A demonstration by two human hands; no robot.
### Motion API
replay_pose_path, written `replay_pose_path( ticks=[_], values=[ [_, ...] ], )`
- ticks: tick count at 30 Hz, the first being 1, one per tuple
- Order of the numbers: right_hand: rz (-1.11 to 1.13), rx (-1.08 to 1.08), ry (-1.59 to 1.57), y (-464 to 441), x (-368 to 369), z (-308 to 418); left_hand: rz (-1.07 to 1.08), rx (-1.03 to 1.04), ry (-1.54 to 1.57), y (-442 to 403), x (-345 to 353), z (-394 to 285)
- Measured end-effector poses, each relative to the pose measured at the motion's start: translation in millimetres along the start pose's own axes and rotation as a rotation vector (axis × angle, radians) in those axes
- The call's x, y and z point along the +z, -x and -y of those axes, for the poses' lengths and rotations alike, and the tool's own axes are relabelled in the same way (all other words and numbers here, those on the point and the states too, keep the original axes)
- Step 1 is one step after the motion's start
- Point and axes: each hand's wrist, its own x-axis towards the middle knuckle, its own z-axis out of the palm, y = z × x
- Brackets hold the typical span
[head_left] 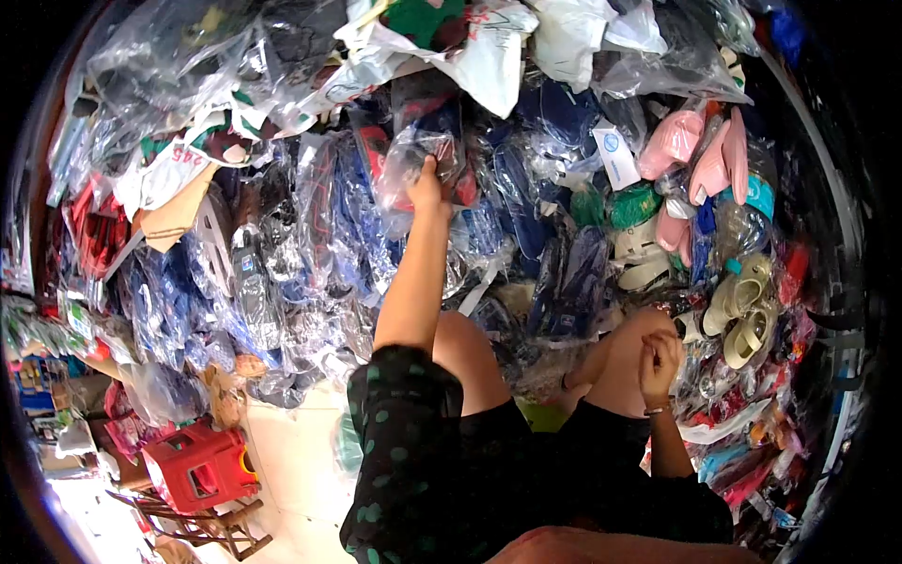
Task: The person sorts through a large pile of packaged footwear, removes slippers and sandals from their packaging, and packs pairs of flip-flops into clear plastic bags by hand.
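Note:
My left hand point(428, 193) reaches forward over the pile, its fingers closed on a clear plastic bag point(407, 160). Inside the bag something red and dark shows, but its shape is blurred by the plastic. Dark blue shoes in clear wrapping point(515, 202) lie just right of this hand, and wrapped blue and black footwear point(343, 211) stands packed to its left. Beside my right knee is my right hand point(661, 362), loosely curled with nothing visible in it. Beige clogs point(742, 310) lie to the right of that hand.
Pink slippers point(719, 160) and a white card point(615, 155) lie at the upper right. White and clear bags point(493, 56) overhang the far edge. A red plastic stool point(202, 465) and a wooden chair point(202, 526) stand at the lower left on the pale floor point(296, 451).

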Motion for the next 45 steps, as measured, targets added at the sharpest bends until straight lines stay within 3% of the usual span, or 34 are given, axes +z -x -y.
replay_pose_path(
  ticks=[2, 4, 6, 9, 10, 13, 16, 19, 24, 26, 28, 29, 30, 32, 34, 36, 38, 39, 45],
  values=[
    [0.012, 0.007, -0.02, -2.3, -0.8, -0.9, 0.006, 0.4, -0.19, -49.9, 0.9, 46.2],
    [0.002, 0.002, -0.003, -4.3, -2.9, 1.0, 0.031, 0.304, -0.193, -55.0, 8.0, 53.6],
    [0.006, -0.005, 0.01, -4.5, -3.0, 1.2, 0.164, 0.037, -0.03, -39.3, 15.9, 50.6],
    [-0.014, -0.009, 0.012, -6.2, -5.2, 2.2, 0.255, 0.024, -0.166, 5.1, -1.7, 31.5],
    [0.016, -0.005, 0.021, -7.5, -4.8, 0.1, 0.193, 0.058, -0.232, 28.7, -15.5, 23.0],
    [-0.002, -0.026, -0.034, -6.4, -2.4, -4.0, 0.28, 0.137, -0.25, 66.2, -108.0, 6.0],
    [0.024, -0.069, 0.074, -6.4, -2.8, 5.0, 0.031, 0.143, -0.386, 112.8, -242.8, 2.7],
    [0.01, -0.129, 0.052, -1.1, 6.1, -3.4, -0.387, 0.025, -0.544, 163.0, -400.3, 31.5],
    [0.073, -0.232, 0.061, 4.9, 11.7, -17.0, -0.804, -0.242, -0.915, 253.5, -546.2, 112.6],
    [0.074, -0.262, -0.082, 0.8, 17.6, -2.6, -0.741, -0.187, -1.344, 274.1, -581.3, 155.1],
    [0.064, -0.249, 0.188, -2.7, 16.8, -6.3, -0.53, -0.451, -1.85, 281.9, -479.0, 127.3],
    [0.12, -0.092, 0.077, 4.3, 18.1, 0.2, -0.453, -0.477, -1.861, 286.2, -482.1, 123.2],
    [0.131, -0.084, 0.074, 11.9, 14.1, -6.3, -0.37, -0.492, -1.886, 287.7, -482.3, 117.0],
    [0.17, 0.16, -0.064, 7.3, 16.7, -27.1, -0.104, 0.008, -2.221, 258.5, -475.8, 121.2],
    [0.196, 0.081, 0.004, 6.5, 13.9, -32.8, -0.122, -0.022, -2.201, 253.0, -474.0, 119.2],
    [0.171, -0.079, 0.468, 5.8, 8.9, -28.9, -0.087, -0.13, -2.054, 232.4, -461.3, 112.0],
    [0.176, 0.027, 0.331, 3.7, 10.5, -28.6, 0.314, -0.564, -1.99, 223.1, -474.5, 132.6],
    [0.186, 0.144, 0.178, 5.6, 12.4, -31.8, 0.42, -0.665, -1.977, 229.1, -481.5, 137.4],
    [0.235, -0.091, 0.541, 0.2, 2.7, -58.1, 0.324, -0.675, -1.981, 295.5, -544.7, 128.6]
  ],
)
